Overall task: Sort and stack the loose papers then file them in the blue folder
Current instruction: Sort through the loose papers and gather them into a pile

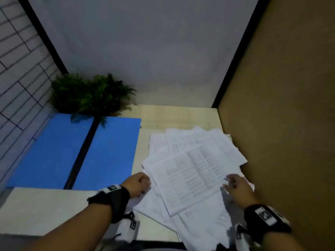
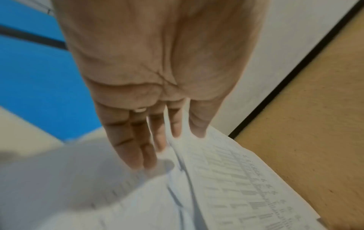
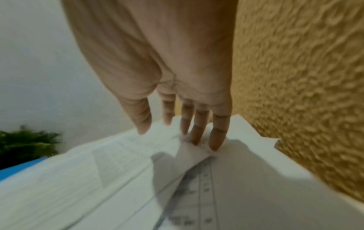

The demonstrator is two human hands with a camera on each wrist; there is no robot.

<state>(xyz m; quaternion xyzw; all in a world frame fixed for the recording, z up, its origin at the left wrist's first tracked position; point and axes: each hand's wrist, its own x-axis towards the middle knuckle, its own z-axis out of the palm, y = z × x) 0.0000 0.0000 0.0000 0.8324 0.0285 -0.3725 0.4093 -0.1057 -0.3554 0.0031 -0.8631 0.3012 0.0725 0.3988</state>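
Both hands, left [image 1: 138, 184] and right [image 1: 235, 187], fingers straight, on the loose papers' [image 1: 192, 167] near edges.

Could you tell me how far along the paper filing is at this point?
Done: the blue folder lies open on the desk. In hand: the left hand and right hand touch the scattered loose papers, which remain fanned out, not squared. Left: stacking and filing them.

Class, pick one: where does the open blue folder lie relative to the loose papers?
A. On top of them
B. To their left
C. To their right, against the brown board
B: the blue folder lies open on the desk left of the loose papers.
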